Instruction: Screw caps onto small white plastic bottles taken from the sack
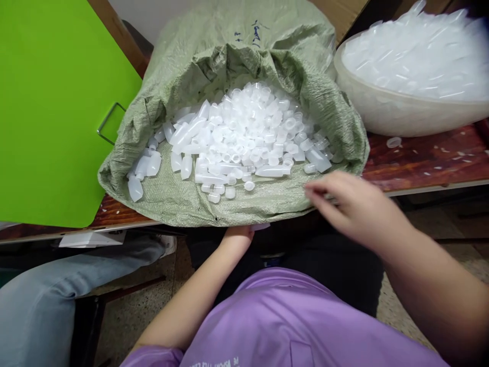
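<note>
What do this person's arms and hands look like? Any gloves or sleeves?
Both hands are bare: no gloves, rings or watch show. The right hand is motion-blurred, its forearm uncovered up to the frame edge. The left hand is mostly hidden under the table edge; its forearm is bare too. A purple short-sleeved shirt with some small printed lettering near its hem covers the torso.

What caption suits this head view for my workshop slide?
Right hand hovers at the rim of a green woven sack of small translucent plastic bottles; left hand below its edge.
</note>
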Available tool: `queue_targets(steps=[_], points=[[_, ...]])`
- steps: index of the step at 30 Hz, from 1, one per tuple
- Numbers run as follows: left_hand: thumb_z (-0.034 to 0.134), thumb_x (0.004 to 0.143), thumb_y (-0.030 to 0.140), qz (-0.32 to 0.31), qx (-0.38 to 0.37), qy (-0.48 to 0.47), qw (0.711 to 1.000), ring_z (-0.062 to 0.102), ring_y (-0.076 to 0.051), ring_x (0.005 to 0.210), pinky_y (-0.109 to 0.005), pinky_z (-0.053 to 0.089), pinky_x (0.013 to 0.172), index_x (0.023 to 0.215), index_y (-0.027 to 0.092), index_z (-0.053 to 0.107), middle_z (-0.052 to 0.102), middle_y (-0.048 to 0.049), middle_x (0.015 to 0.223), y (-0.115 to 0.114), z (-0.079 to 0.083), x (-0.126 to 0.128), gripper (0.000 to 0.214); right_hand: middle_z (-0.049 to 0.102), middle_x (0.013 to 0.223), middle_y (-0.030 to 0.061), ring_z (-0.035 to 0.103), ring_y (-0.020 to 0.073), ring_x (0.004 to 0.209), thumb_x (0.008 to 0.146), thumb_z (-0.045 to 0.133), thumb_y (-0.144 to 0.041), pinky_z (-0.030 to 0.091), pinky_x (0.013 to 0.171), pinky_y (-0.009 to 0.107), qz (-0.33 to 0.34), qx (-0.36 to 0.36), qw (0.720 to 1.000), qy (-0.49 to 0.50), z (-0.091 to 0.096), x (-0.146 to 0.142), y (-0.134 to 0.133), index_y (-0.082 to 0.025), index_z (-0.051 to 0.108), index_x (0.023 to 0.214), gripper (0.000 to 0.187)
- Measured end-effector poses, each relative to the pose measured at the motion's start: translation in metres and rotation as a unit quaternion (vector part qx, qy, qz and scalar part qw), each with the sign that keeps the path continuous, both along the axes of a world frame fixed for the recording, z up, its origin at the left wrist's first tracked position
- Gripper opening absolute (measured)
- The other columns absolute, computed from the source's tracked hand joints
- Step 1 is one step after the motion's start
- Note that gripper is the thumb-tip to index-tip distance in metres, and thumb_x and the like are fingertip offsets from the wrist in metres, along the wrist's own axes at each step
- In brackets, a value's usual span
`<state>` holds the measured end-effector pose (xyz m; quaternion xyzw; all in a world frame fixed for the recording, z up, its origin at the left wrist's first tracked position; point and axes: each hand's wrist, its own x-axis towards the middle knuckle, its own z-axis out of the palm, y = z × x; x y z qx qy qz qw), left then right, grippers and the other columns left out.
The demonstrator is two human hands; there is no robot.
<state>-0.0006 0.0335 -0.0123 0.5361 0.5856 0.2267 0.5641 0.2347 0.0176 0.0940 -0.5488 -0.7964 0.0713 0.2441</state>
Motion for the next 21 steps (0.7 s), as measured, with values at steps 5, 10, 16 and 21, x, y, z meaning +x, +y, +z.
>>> queue_targets(steps=[5, 10, 16, 21], points=[[0.066, 0.066, 0.012, -0.087, 0.103, 0.15, 0.979, 0.032, -0.033, 0.129, -0.039, 0.017, 0.11, 0.106, 0.021, 0.06, 0.053, -0.0093, 0.129, 0.003, -0.003, -0.002, 0.042, 0.06, 0.083, 0.0101, 0.055, 0.0284, 0.085, 0.079, 0.054, -0.017, 0.044, 0.081, 0.046, -0.024, 0.043, 0.989, -0.143, -0.015, 0.016, 0.052, -0.021, 0.063, 0.091, 0.015], [0.076, 0.06, 0.04, -0.143, 0.09, 0.141, 0.976, 0.05, -0.034, 0.112, -0.038, 0.034, 0.098, 0.109, 0.021, 0.06, 0.06, -0.0098, 0.113, -0.016, 0.011, -0.021, 0.054, 0.057, 0.088, 0.0101, 0.057, 0.0257, 0.082, 0.083, 0.051, -0.021, 0.048, 0.076, 0.043, -0.057, 0.053, 0.993, -0.09, -0.016, 0.007, 0.049, -0.018, 0.06, 0.104, 0.023], [0.054, 0.078, 0.056, -0.176, -0.018, 0.05, 0.983, 0.053, -0.016, 0.067, -0.026, 0.039, 0.066, 0.093, 0.017, 0.062, 0.06, -0.0011, 0.074, -0.03, 0.038, -0.027, 0.042, 0.057, 0.095, 0.0058, 0.06, 0.0159, 0.084, 0.084, 0.053, -0.025, 0.052, 0.074, 0.027, 0.177, -0.057, 0.976, 0.115, -0.003, -0.016, -0.012, -0.022, 0.058, 0.108, 0.025], [0.057, 0.078, 0.05, -0.031, -0.208, -0.231, 0.95, 0.046, -0.01, 0.056, -0.024, 0.039, 0.06, 0.072, 0.013, 0.06, 0.052, 0.0007, 0.06, -0.038, 0.036, -0.005, 0.037, 0.059, 0.099, 0.0084, 0.062, 0.0141, 0.085, 0.087, 0.049, -0.019, 0.055, 0.071, 0.025, 0.232, -0.107, 0.958, 0.129, -0.049, -0.043, -0.047, -0.019, 0.056, 0.109, 0.023]])
